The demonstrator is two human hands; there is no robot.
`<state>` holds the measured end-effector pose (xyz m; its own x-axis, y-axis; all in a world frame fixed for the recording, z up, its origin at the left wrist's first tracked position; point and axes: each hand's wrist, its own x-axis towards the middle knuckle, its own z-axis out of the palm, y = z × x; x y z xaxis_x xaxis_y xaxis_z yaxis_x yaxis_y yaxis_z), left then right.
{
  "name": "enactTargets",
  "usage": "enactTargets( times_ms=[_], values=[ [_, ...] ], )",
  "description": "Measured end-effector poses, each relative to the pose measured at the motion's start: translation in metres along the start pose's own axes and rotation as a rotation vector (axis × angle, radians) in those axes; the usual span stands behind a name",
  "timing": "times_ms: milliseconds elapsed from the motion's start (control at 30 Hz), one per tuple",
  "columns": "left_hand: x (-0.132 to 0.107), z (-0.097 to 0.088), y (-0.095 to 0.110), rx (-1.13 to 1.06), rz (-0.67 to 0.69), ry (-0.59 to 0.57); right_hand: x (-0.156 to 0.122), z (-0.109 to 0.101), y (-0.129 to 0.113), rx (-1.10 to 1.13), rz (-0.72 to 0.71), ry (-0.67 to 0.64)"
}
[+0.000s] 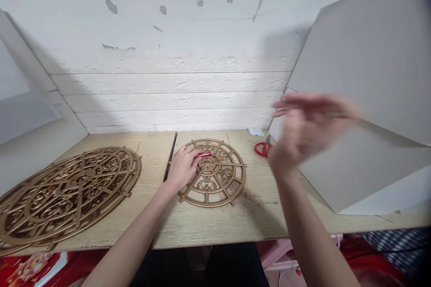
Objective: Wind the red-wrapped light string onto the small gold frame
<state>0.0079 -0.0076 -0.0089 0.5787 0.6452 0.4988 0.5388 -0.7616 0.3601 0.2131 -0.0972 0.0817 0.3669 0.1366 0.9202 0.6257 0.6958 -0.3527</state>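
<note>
A round gold-coloured openwork disc (241,180), with rings, spokes and scroll patterns, lies flat on the table. Over its upper left part rests my left hand (183,164), closed around a small shiny red cylinder (205,154) that lies across the disc near its hub. Most of the cylinder's left end is covered by my fingers. My right hand (303,128) is raised to the right, well above the table and apart from the disc. Motion blurs its fingers, so whether they pinch anything is unclear. A thin thread end (228,140) stands at the disc's back edge.
Several similar gold discs (76,188) are stacked at the left, with loose threads. Red-handled scissors (262,148) and a small pale packet (256,131) lie at the back right. White panels (367,67) flank the table (148,215); a white brick-patterned wall (191,80) stands behind.
</note>
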Motion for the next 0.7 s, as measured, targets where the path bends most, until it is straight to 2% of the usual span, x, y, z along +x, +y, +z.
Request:
enactTargets(
  times_ms=[67, 167, 200, 267, 367, 433, 533, 700],
  values=[
    [0.000, 0.001, -0.001, -0.010, -0.009, 0.004, -0.022, 0.007, 0.023, -0.063, 0.104, -0.020],
    [0.001, 0.003, -0.003, -0.049, -0.025, 0.019, -0.059, 0.008, 0.069, -0.237, 0.384, -0.201],
    [0.001, 0.004, -0.004, -0.058, -0.030, 0.027, -0.068, 0.006, 0.082, -0.288, 0.429, -0.309],
    [0.002, 0.006, -0.007, -0.066, -0.039, 0.050, -0.080, -0.001, 0.100, -0.414, 0.448, -0.371],
    [0.002, 0.008, -0.009, -0.077, -0.047, 0.073, -0.083, -0.007, 0.106, -0.675, 0.455, -0.523],
    [0.002, 0.009, -0.009, -0.097, -0.050, 0.065, -0.082, -0.006, 0.104, -0.832, 0.509, -0.633],
    [0.003, 0.008, -0.007, -0.155, -0.048, 0.032, -0.082, -0.001, 0.101, -0.962, 0.560, -0.752],
    [0.005, 0.006, -0.002, -0.271, -0.041, 0.011, -0.088, 0.005, 0.105, -0.979, 0.562, -0.770]
  ],
)
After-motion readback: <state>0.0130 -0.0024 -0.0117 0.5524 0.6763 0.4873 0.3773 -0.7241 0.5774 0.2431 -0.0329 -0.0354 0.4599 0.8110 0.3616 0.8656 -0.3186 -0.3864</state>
